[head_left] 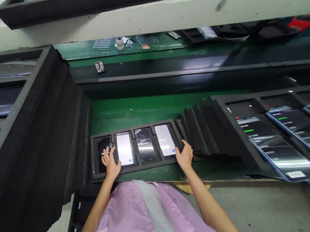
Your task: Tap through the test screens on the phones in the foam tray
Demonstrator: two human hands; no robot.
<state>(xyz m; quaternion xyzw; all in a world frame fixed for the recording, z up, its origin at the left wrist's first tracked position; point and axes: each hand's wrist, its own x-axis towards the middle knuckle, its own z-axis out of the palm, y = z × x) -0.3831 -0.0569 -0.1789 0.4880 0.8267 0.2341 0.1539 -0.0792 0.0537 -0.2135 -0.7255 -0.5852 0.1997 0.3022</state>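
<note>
A black foam tray [139, 166] lies on the green bench in front of me, with several phones in its slots. My left hand [111, 161] rests with fingers spread on the leftmost dark phone [103, 147], touching its screen. Beside it a phone with a lit white screen [124, 148] fills the second slot. A dark phone [145, 144] sits in the third slot. My right hand [184, 154] lies open at the tray's right end, its fingertips at the lower corner of the rightmost lit phone [165, 140].
A tall stack of black foam trays [28, 151] rises on the left. At the right, tilted foam trays [263, 130] hold more phones with lit screens. A dark conveyor belt [195, 70] runs behind. A shelf [139, 18] overhead carries another tray.
</note>
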